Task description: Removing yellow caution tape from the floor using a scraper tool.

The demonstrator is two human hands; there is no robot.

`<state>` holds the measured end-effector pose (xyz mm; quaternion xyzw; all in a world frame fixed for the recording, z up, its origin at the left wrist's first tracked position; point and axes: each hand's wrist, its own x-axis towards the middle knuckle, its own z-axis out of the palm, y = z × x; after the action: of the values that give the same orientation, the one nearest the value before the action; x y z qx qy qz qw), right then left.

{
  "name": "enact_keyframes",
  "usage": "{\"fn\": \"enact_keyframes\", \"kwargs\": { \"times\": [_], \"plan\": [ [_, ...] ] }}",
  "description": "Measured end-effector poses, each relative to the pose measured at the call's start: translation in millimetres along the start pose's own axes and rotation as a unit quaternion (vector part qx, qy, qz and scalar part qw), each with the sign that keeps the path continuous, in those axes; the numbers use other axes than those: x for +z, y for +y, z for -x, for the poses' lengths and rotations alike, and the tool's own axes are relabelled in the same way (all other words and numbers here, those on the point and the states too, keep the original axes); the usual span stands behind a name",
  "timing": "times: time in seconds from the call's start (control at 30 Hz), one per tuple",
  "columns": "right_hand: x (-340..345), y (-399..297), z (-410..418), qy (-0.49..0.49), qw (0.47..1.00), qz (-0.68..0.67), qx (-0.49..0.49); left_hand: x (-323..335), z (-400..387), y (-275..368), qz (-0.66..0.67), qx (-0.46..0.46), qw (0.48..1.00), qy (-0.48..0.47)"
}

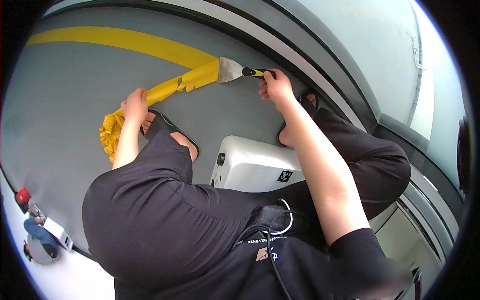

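Note:
My right hand [275,88] grips the black and yellow handle of a putty knife [230,70] with a wide metal blade. The blade lies at the fold where a lifted, torn strip of yellow floor tape [200,77] meets the tape on the grey floor [123,41]. My left hand [135,107] is closed on the lifted strip, between the blade and a crumpled wad of the same tape [111,133]. The wad hangs beside my left forearm, above my left foot's outer side. What the left fingertips do underneath is partly hidden.
A white box-shaped unit [258,161] with a black knob stands between my legs. My sandalled feet [168,131] flank it. A dark-edged frame with glass panels [367,93] curves along the right. Another person in jeans [39,232] is at the far lower left, near a white box [58,233].

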<state>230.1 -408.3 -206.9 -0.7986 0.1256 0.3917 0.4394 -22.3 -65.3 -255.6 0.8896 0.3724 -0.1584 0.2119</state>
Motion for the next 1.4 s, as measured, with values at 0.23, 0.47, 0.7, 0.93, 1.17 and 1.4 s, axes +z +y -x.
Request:
{"fn": "enact_keyframes", "kwargs": {
  "times": [0.23, 0.47, 0.7, 0.93, 1.17, 1.4],
  "plan": [
    [-0.8, 13.2, -11.8, 0.123, 0.980, 0.065, -0.142, 9.0, -4.3, 4.0, -0.005, 0.004, 1.000, 0.004],
    [-11.9, 39.2, -37.9, 0.129, 0.972, 0.121, -0.157, 33.0, 8.4, 1.2, -0.049, 0.033, 0.995, 0.083],
    [12.6, 14.6, 1.4, 0.103, 0.990, 0.059, -0.069, 52.3, 45.9, 4.6, -0.015, -0.037, 0.981, 0.188],
    [5.2, 15.9, 6.8, 0.095, 0.992, 0.045, -0.075, 68.3, 55.1, 22.8, -0.062, 0.093, 0.979, 0.173],
    [7.4, 10.7, 14.5, 0.068, 0.996, 0.043, -0.033, 74.3, 43.6, 9.7, -0.097, 0.097, 0.987, 0.079],
    [4.3, 47.3, -20.4, 0.174, 0.971, 0.097, -0.131, 81.8, 39.8, 15.7, -0.112, 0.110, 0.986, 0.057]
  ]
}}
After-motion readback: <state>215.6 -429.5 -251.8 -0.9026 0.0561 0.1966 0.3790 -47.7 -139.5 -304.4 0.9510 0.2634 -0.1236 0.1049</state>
